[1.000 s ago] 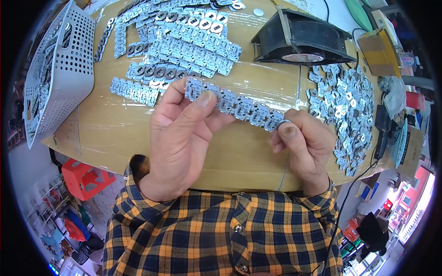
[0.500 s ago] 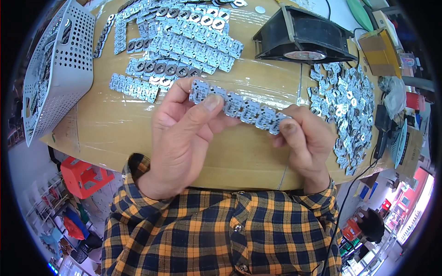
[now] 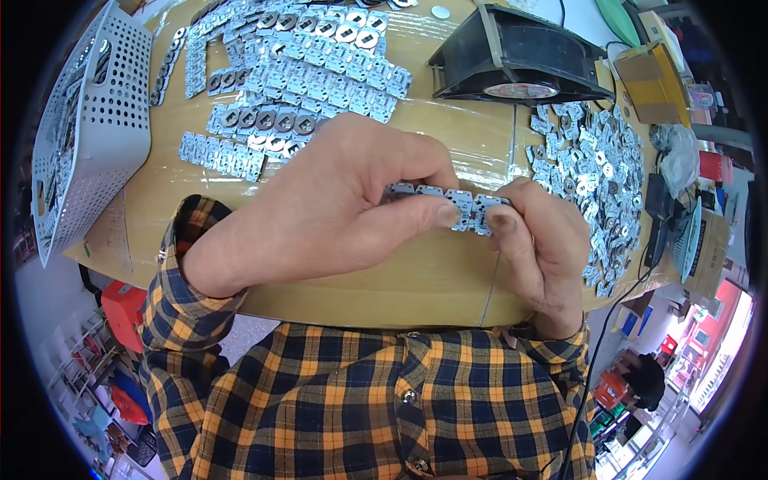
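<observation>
Both hands hold one strip of small joined circuit boards [image 3: 458, 210] above the table. My left hand [image 3: 336, 204] is closed over its left part, thumb pressed on the face close to the right end. Fingers and palm hide much of that part. My right hand [image 3: 546, 240] pinches the right end between thumb and bent forefinger. Beyond the left hand, many similar circuit board strips [image 3: 324, 72] lie in overlapping rows, some with round metal pieces on them. To the right of my right hand spreads a heap of small single boards [image 3: 612, 184].
A white perforated basket [image 3: 120, 104] with more strips stands at the left edge of the brown table [image 3: 360, 300]. At the back sits a black fan [image 3: 520, 64]. A cardboard box [image 3: 652, 88] and a black cable [image 3: 612, 320] are on the right.
My left hand has slid right along the strip and turned over it, its thumb now close to the right hand. The right hand keeps its pinch at the end.
</observation>
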Available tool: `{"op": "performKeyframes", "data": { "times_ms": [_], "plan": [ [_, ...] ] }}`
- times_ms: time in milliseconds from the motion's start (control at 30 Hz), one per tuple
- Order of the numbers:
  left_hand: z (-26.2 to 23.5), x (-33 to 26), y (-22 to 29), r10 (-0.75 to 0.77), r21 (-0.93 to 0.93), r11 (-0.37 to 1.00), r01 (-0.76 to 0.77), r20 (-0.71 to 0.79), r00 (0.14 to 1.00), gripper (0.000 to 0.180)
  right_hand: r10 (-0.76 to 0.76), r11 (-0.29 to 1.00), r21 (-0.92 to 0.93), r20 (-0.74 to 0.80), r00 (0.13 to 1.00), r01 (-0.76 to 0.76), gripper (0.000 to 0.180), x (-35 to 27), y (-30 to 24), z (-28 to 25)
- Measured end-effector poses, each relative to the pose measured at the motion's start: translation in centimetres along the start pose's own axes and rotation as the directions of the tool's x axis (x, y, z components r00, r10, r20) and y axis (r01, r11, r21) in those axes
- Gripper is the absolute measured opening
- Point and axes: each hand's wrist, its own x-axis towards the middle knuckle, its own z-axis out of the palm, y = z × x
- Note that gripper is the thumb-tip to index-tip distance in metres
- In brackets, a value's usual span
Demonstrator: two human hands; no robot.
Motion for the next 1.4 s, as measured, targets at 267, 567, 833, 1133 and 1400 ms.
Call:
{"op": "performKeyframes", "data": {
  "times_ms": [267,567,833,1133,1400],
  "plan": [
    [0.3,0.1,-0.8,-0.198,-0.611,0.763,0.211,0.089,0.976,0.017,0.417,0.338,0.752,0.419,0.807,-0.565,0.030,1.2,0.2,-0.3],
    [2.0,0.6,-2.7,0.253,0.146,0.965,-0.219,-0.285,0.924,0.020,0.481,0.637,0.603,0.176,0.859,-0.481,0.030,1.2,1.8,0.9],
    [1.9,0.5,-3.0,0.355,0.251,0.926,-0.282,-0.327,0.876,0.025,0.496,0.688,0.552,0.114,0.861,-0.470,0.025,0.9,1.5,1.0],
    [2.1,0.6,-2.9,0.413,0.250,0.906,-0.342,-0.345,0.843,0.028,0.515,0.721,0.472,0.128,0.848,-0.508,0.030,1.0,0.9,1.4],
    [3.1,0.7,-3.7,0.483,0.391,0.860,-0.329,-0.413,0.772,0.026,0.535,0.644,0.505,0.239,0.810,-0.574,0.023,1.2,1.2,1.1]
  ]
}}
